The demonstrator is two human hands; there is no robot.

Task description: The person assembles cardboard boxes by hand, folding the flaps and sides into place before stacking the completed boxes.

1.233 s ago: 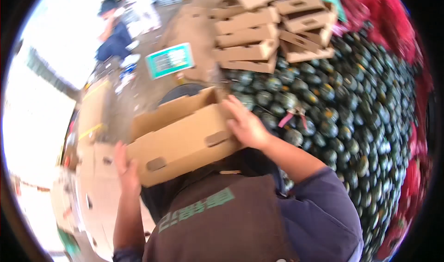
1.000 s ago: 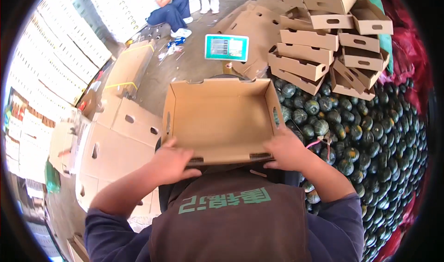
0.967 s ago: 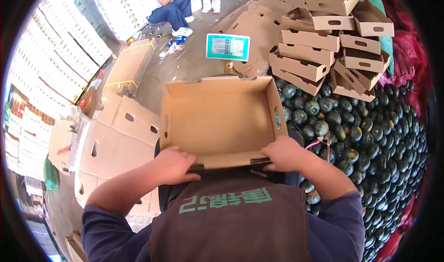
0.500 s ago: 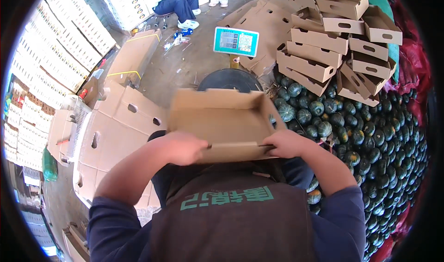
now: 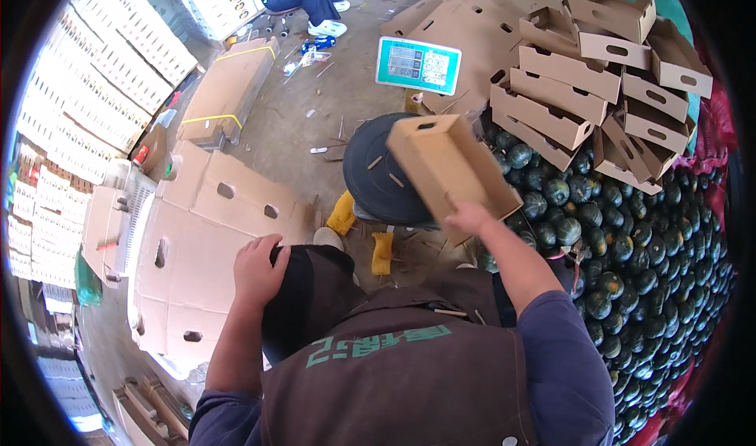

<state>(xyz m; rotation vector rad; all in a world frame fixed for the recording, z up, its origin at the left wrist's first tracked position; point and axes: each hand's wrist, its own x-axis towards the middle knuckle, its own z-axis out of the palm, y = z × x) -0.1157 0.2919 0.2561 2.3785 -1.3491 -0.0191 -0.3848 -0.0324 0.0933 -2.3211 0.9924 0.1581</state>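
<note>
My right hand [image 5: 469, 218] grips the near edge of an open cardboard box [image 5: 431, 156]. The box is tilted and slightly blurred, partly over a round black platform [image 5: 370, 166] in front of me. Two small sticks or scraps lie on that platform. On my left knee rests my left hand [image 5: 258, 270], its fingers laid out flat with nothing in them. Beyond the platform stands a scale display [image 5: 417, 66] with a teal panel and keys. Right of the box lies a large heap of dark green pumpkins [image 5: 622, 249].
Several empty cardboard boxes [image 5: 567, 74] are piled at the far right on the pumpkins. Flattened cardboard [image 5: 213, 249] lies at my left, and a strapped cardboard stack [image 5: 228, 88] beyond it. Yellow pads [image 5: 382, 253] are near my feet. A person [image 5: 307, 1] sits at the back.
The box has moved from in front of my lap to the right and turned. My left hand has let go of it and come down on my knee; my right hand still holds it.
</note>
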